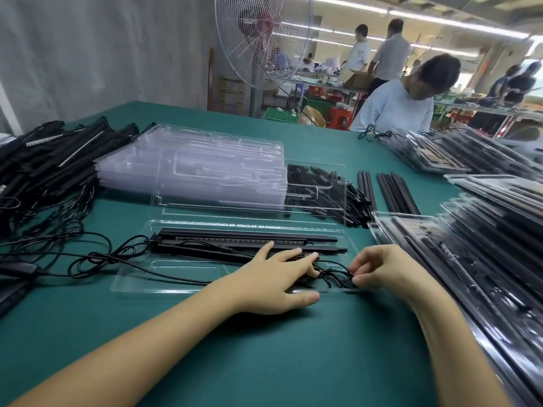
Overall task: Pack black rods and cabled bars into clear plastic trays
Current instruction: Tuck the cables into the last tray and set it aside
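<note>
Cable (335,276) loops lie bunched between the two hands, at the near right end of the clear tray (132,284). The right hand (382,268) pinches them with curled fingers. The left hand (279,274), fingers straight and spread, presses on the cabled bars (249,240) just beyond it. I judge it best to pin the bars while tucking the coil inside the rim. Farther off sits a stack of empty trays (191,165). No writing is legible.

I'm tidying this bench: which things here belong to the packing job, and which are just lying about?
Job: clear tray, cabled bars, cable bundle, empty tray stack, loose rods, packed trays.
Lying about: fan, red stool.
</note>
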Available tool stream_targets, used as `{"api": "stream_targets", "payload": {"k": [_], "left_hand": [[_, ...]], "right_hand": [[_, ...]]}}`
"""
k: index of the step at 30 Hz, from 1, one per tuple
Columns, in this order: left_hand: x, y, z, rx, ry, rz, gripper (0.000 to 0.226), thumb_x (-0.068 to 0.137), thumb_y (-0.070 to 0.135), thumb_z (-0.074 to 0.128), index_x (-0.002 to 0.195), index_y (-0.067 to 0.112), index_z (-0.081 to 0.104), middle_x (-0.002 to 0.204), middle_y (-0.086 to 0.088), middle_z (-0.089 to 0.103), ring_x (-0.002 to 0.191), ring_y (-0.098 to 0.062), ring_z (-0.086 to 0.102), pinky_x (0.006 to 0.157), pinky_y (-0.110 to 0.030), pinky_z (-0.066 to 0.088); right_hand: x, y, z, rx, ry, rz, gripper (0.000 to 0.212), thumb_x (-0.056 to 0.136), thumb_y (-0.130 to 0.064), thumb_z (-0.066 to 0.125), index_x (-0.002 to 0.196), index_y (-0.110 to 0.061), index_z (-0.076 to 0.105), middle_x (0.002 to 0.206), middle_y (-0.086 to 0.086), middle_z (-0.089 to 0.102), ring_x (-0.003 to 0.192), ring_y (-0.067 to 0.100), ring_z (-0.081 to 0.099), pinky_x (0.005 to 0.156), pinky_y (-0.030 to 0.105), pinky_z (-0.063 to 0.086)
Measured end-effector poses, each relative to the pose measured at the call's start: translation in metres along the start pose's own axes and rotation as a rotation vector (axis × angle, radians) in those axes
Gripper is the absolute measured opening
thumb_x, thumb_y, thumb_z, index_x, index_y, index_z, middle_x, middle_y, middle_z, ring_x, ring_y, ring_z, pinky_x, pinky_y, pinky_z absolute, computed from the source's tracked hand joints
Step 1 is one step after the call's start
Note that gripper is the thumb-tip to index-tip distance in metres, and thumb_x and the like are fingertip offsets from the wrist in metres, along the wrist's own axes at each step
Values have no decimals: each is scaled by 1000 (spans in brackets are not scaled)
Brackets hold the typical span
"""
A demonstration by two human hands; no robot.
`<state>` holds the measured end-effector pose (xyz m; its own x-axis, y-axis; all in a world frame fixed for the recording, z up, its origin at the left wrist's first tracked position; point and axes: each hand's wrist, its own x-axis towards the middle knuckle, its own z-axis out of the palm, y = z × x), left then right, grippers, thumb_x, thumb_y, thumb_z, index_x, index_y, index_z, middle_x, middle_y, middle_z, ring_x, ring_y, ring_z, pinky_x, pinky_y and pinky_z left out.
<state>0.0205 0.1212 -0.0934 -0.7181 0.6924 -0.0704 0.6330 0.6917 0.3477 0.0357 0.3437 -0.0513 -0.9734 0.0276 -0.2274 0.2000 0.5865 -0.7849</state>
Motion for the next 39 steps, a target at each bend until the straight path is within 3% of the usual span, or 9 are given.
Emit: {"api": "stream_targets", "payload": {"k": [6, 10, 14, 18, 20, 25, 29, 35, 39], "left_hand": [[-1, 0, 2, 105, 30, 26, 73, 93, 60, 33, 152, 26, 6, 151, 22, 28, 144, -2, -3, 116, -45, -11], [-2, -1, 2, 95, 61, 48, 57, 94, 57, 35, 143, 31, 24, 156, 19, 16, 145, -2, 0, 115, -45, -10], [-2, -4, 1, -79, 114, 49, 40, 95, 48, 43, 132, 34, 37, 151, 21, 29, 142, 4, 7, 117, -39, -10], [-2, -5, -1, -249, 134, 39, 42, 93, 40, 50, 132, 37, 34, 144, 22, 41, 133, 13, 26, 116, -35, -8], [-2, -5, -2, -299, 114, 18, 45, 95, 34, 48, 135, 36, 30, 142, 25, 42, 133, 14, 25, 118, -37, -7], [-1, -6, -10, -409, 28, -28, 51, 95, 15, 44, 140, 33, 28, 140, 28, 41, 134, 12, 25, 118, -34, -7], [-3, -7, -16, -469, -38, -34, 55, 93, 7, 43, 140, 32, 29, 138, 29, 43, 131, 17, 22, 117, -32, -10], [-3, -2, -14, -437, 3, -25, 44, 97, 18, 46, 137, 32, 36, 130, 30, 51, 129, 16, 29, 118, -41, -8], [-5, 1, -8, -190, 73, 1, 39, 99, 37, 39, 138, 42, 36, 144, 24, 40, 139, 10, 11, 118, -42, -8]], "right_hand": [[-2, -1, 5, -113, 40, -4, 22, 72, 8, 74, 68, -13, 68, 53, -4, 63, 50, 8, 56, 57, 18, 44], [0, -4, 15, -277, 112, -47, 20, 70, -6, 79, 60, -18, 67, 47, -9, 56, 46, 0, 48, 46, 11, 35], [2, -5, 15, -315, 117, -76, 21, 71, -7, 79, 58, -18, 67, 49, -9, 58, 47, 0, 49, 42, 5, 33], [1, -5, 15, -352, 134, -93, 18, 70, -10, 78, 59, -20, 69, 59, -5, 66, 56, 3, 56, 45, 4, 37], [1, -5, 14, -380, 118, -98, 16, 72, -10, 76, 62, -21, 71, 65, -4, 69, 60, 2, 58, 46, 4, 39], [-2, -6, 4, -397, -20, -102, 21, 78, -4, 67, 77, -24, 72, 81, 3, 72, 76, 15, 64, 75, 26, 51], [-1, -3, 3, -334, -105, -124, 37, 79, 5, 58, 87, -30, 70, 68, -5, 63, 63, 8, 55, 71, 24, 45], [1, -1, 8, -320, -130, -135, 49, 78, 9, 49, 93, -32, 70, 67, -2, 45, 54, 8, 36, 64, 26, 33], [0, -5, 7, -347, -123, -132, 42, 77, 7, 55, 90, -30, 71, 64, -3, 48, 54, 8, 39, 62, 24, 34]]}}
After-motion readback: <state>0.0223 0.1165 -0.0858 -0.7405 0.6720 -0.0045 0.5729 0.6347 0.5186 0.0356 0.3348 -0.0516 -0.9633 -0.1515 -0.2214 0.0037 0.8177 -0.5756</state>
